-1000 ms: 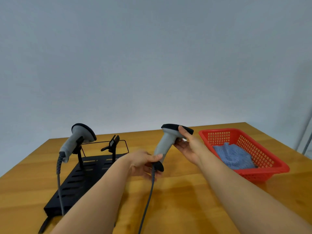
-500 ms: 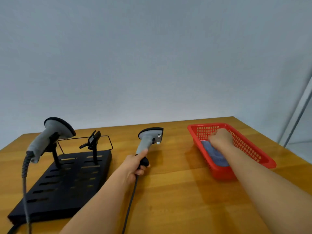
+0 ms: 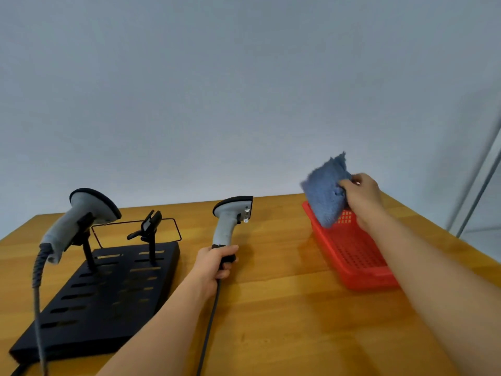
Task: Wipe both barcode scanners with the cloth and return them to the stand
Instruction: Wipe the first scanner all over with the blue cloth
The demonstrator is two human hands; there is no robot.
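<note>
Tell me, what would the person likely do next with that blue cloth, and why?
Probably bring the cloth in the right hand across to the scanner that the left hand holds upright by its handle. The cloth is lifted above the red basket, and does not yet touch the scanner.

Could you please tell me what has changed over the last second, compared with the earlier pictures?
The right hand let go of the scanner's head, reached into the basket, gripped the cloth and lifted it out above the basket. The left hand went on gripping the handle of the scanner, now alone. The other scanner stayed on the stand.
</note>
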